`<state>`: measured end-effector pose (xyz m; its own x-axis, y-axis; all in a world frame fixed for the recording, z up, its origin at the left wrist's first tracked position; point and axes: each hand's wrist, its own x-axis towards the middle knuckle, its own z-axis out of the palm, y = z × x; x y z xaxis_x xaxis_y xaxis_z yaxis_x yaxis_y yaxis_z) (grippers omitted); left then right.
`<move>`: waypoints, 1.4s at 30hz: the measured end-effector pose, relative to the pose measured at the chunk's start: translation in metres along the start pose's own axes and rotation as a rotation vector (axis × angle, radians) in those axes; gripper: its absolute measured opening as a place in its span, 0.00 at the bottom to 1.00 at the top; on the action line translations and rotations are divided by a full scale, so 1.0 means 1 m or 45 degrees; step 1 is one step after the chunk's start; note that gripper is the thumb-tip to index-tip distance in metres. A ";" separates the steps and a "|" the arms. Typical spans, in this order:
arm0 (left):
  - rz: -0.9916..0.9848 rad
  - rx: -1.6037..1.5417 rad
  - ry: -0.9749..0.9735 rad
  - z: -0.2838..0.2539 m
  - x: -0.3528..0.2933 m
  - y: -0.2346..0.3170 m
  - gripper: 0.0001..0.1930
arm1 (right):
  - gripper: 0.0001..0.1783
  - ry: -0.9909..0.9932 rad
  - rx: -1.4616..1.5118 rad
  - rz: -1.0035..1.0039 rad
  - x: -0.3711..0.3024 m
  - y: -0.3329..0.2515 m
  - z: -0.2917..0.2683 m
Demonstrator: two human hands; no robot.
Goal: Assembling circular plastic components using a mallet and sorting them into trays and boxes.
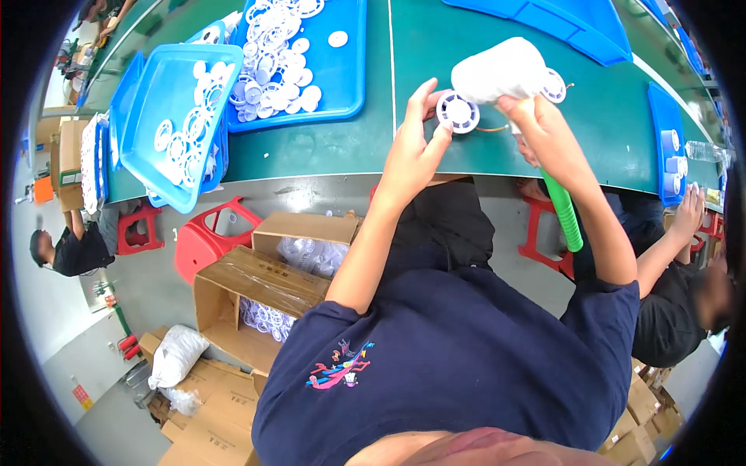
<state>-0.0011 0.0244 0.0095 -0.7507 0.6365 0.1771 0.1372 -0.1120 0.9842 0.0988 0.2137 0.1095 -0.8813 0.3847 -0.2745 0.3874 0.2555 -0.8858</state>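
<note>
In my left hand [418,147], the thumb and fingers pinch a small white spoked wheel [458,113] by its rim. A thin copper-coloured rod [493,129] runs from this wheel toward my right hand. My right hand [542,128] is closed around a mallet-like tool with a bulky white head [500,71], which looks wrapped, and a green ribbed handle [563,210] sticking out below the hand. A second white wheel [553,85] shows just right of the head, a short rod end poking out of it. Whether the rod joins both wheels is hidden.
Blue trays [353,78] of white wheels and rings stand at the left of the green table [311,155]. Another blue tray [536,19] lies at the far side. Below are open cartons [264,272] and a red stool [203,247]. A co-worker [672,318] sits at the right.
</note>
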 end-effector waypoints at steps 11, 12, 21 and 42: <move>-0.187 -0.220 -0.262 -0.014 0.018 -0.003 0.32 | 0.32 -0.202 -0.141 -0.020 0.018 -0.028 -0.010; -0.118 -0.048 -0.285 -0.015 0.016 0.001 0.34 | 0.31 -0.172 -0.121 -0.025 0.015 -0.029 -0.013; -0.024 0.200 0.101 0.014 0.052 0.004 0.30 | 0.30 0.214 -0.359 -0.337 -0.069 0.055 -0.018; 0.348 0.766 -0.166 0.028 0.129 0.023 0.21 | 0.25 1.172 -0.970 -0.620 0.023 0.065 0.062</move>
<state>-0.0769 0.1257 0.0545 -0.5590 0.7366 0.3806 0.6758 0.1388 0.7239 0.0866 0.1845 0.0221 -0.5830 0.4983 0.6417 0.4051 0.8629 -0.3021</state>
